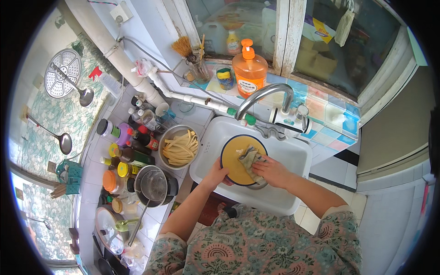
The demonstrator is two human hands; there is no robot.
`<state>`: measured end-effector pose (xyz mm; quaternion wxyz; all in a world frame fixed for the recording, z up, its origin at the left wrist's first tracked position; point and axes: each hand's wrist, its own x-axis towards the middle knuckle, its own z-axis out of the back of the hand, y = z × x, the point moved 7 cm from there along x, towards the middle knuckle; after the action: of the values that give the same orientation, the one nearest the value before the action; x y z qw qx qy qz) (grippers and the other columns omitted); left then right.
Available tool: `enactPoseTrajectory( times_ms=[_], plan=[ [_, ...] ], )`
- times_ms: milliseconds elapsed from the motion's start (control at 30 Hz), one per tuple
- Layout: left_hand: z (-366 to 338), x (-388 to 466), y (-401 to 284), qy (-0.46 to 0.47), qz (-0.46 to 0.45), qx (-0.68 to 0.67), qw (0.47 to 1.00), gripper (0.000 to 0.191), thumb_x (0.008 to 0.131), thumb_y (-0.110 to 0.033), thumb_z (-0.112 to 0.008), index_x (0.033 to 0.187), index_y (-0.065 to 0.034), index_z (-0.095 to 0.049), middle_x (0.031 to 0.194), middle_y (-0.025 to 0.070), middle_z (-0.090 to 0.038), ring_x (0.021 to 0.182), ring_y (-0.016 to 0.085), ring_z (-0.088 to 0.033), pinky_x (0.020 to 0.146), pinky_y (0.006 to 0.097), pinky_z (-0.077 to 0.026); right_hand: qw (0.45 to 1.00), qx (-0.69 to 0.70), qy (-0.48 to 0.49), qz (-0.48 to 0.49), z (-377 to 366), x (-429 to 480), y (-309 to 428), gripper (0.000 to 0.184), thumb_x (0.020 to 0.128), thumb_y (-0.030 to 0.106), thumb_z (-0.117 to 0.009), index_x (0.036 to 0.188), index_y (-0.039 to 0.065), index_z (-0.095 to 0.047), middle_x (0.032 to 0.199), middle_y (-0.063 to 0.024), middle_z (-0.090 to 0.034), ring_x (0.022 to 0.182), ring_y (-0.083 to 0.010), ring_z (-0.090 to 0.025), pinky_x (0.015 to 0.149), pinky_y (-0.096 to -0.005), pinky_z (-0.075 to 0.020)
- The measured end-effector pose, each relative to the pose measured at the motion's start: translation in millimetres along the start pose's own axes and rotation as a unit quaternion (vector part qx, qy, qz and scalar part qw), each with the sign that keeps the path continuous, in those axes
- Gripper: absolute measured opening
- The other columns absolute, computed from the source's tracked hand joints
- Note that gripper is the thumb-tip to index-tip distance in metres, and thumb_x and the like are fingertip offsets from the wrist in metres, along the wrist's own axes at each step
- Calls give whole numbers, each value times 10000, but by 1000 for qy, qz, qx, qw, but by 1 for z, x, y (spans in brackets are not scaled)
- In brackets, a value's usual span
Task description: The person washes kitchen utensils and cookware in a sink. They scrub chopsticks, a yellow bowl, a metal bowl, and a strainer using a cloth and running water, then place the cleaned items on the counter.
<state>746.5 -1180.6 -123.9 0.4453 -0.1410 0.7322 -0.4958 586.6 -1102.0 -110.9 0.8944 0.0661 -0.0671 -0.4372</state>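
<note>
Over the white sink (pixel 287 192) I see a round yellow enamel dish (pixel 232 165) with a dark blue rim, tilted toward me. My left hand (pixel 220 172) grips its left edge, thumb on the yellow face. A damp grey-beige cloth (pixel 251 158) is pressed on the dish's right side, under the fingers of my right hand (pixel 271 171). Part of a metal vessel (pixel 257 186) shows below the dish; most of it is hidden. The chrome faucet (pixel 263 90) arches above the sink's far side, and no running water can be made out.
Left of the sink stands a metal bowl (pixel 176 164) of pale cut strips. Sauce bottles (pixel 142 138), jars (pixel 110 180) and a pot with a strainer (pixel 151 185) crowd the counter. An orange pump bottle (pixel 249 72) stands on the tiled ledge beside a sponge in a glass (pixel 224 78).
</note>
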Motion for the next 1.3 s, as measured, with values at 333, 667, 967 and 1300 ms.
enactPoseTrajectory(
  times_ms=[333,667,967,1300],
  plan=[
    [-18,-15,-20,-33,-96,-253,962,415,847,-247,-535,1218,-84,-447,1107,49,-545,1025,181,-529,906,340,-414,914,195,-213,-285,40,61,60,298,686,68,-596,982,78,-621,1069,-61,-623,1041,-198,-562,907,-341,-444],
    [18,-18,-40,171,0,-234,957,399,880,-243,-494,1230,-56,-452,1181,48,-553,1071,184,-540,903,352,-433,982,-96,-160,-36,53,27,35,468,671,89,-618,1137,87,-570,1076,-51,-629,1029,-233,-574,941,-392,-429],
    [25,1,-9,100,-24,-297,949,500,869,-314,-520,1281,-102,-332,1187,73,-489,1086,191,-498,885,379,-443,960,133,-202,-143,48,67,84,447,741,165,-608,1178,98,-542,1113,-28,-618,1112,-181,-532,1054,-389,-294],
    [-5,-3,-30,9,-84,-246,966,421,867,-288,-503,1206,-40,-474,1159,78,-564,1040,200,-553,893,354,-434,887,277,-172,-327,55,59,52,325,811,228,-578,1105,92,-601,1122,-56,-613,1042,-203,-578,1027,-399,-336]
  ],
)
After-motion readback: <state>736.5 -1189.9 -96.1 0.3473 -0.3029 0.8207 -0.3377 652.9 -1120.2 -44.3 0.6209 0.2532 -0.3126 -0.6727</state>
